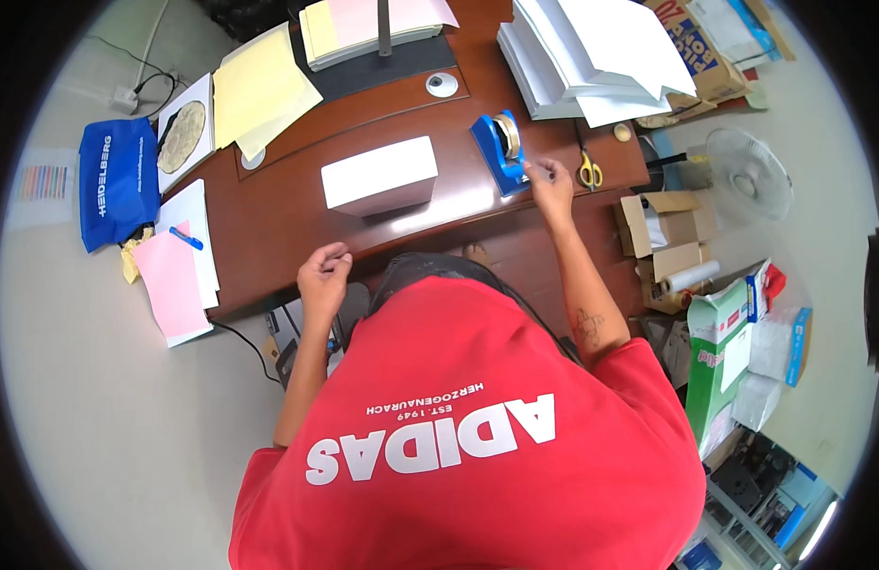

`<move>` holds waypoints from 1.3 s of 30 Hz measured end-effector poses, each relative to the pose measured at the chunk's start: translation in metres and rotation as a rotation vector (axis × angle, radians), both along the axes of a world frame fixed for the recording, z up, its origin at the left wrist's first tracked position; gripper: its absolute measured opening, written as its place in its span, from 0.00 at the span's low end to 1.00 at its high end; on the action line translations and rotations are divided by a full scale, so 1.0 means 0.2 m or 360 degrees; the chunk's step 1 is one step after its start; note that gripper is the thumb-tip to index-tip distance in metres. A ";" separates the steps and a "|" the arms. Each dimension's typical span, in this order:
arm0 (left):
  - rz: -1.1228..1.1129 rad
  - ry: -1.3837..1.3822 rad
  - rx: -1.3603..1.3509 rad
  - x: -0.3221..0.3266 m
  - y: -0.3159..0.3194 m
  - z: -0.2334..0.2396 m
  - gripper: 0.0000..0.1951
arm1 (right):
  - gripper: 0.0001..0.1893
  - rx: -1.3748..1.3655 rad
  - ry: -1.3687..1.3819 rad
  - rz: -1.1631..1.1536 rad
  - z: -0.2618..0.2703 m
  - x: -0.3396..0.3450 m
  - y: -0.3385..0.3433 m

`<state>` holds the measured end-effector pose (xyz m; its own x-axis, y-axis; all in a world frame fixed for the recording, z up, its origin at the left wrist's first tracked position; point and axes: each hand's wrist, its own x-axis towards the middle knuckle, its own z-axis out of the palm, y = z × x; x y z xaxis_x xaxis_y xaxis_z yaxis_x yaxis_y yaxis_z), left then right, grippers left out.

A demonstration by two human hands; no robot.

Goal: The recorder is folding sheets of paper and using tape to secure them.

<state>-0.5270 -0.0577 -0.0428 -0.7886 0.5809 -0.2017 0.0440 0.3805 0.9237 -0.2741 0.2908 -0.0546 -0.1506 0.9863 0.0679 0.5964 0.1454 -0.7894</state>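
At the front end of a blue tape dispenser [498, 153], my right hand [551, 187] has its thumb and forefinger drawn together by the cutting edge. Whether a strip of tape lies between them is too small to tell. A roll of tape [509, 135] sits in the dispenser. My left hand [324, 276] is loosely curled at the front edge of the wooden desk [268, 235], with nothing seen in it. Between the hands, a white block-shaped stack or box [380, 174] lies on the desk, apart from both.
Yellow-handled scissors [590, 171] lie right of the dispenser. Tall white paper stacks [589, 57] stand behind it. Yellow sheets [261, 92], a pink sheet [172, 285] with a blue pen [186, 238], and a blue bag [119, 182] are at left. Open cartons [664, 228] and a fan [749, 174] stand at right.
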 end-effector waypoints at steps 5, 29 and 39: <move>-0.0294 -0.0239 0.0119 0.25 0.23 0.07 0.10 | 0.13 -0.0904 0.0404 0.0204 0.02 -0.02 0.10; 0.0589 -0.1171 0.0149 -0.10 0.34 0.45 0.52 | 0.32 -0.0843 0.1450 -0.0365 0.64 0.35 0.95; -0.0180 -0.1691 -0.0242 -0.28 0.55 0.55 0.43 | 0.18 -0.0587 0.1680 -0.0327 0.67 0.32 0.97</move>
